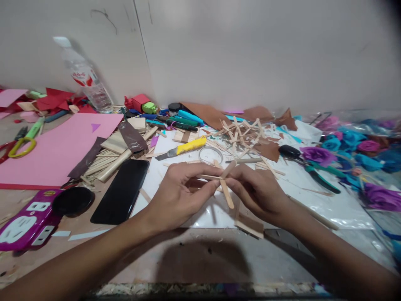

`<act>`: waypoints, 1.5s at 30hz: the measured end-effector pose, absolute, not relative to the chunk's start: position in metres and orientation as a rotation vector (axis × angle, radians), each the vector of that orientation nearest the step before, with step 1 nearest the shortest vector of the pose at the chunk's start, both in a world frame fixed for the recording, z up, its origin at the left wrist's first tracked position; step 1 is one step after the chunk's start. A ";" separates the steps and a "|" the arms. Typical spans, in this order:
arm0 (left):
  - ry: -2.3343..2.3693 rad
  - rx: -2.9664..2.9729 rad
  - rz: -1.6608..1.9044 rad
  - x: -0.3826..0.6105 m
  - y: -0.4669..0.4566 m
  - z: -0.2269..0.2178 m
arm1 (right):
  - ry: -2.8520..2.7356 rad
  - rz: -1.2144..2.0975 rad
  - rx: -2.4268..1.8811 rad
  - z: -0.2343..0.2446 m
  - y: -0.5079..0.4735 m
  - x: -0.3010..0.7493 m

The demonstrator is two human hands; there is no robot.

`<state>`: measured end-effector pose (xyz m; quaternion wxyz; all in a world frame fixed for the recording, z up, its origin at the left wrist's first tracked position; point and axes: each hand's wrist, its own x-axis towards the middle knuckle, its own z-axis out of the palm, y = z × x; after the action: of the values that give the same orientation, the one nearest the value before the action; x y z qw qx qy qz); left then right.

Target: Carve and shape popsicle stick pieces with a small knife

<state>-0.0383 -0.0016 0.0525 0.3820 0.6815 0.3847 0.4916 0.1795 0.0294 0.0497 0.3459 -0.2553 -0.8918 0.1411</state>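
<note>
Two of my hands work over the table (138,267); on it lies a broad white sheet (307,184), with a smaller pink sheet (72,150) to the left; my left hand (184,186) pinches a few flat wooden sticks between thumb and fingers; my right hand (260,186) grips them too, fingertips closed near the crossing; at the back, near the wall, a capped plastic bottle (86,81) holds clear liquid, its level hard to tell; left of my hands lies a black phone (120,192); beyond them lies a yellow cutter (191,145); the crossed wooden sticks (228,194) are over the white sheet, between my hands.
</note>
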 end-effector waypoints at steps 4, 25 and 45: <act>0.952 1.735 1.244 -0.038 -0.001 0.052 | -2.331 0.253 -0.656 0.047 0.029 0.180; 0.907 1.856 1.298 -0.041 -0.001 0.043 | -2.304 -0.059 -0.637 0.044 0.018 0.174; 0.902 1.638 1.163 -0.034 -0.002 0.045 | -1.558 1.597 -0.607 0.018 0.028 0.169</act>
<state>-0.0338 -0.0020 0.0449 0.4526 0.6634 0.3653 0.4707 0.1690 0.0282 0.0179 0.4029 -0.2402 -0.6166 0.6322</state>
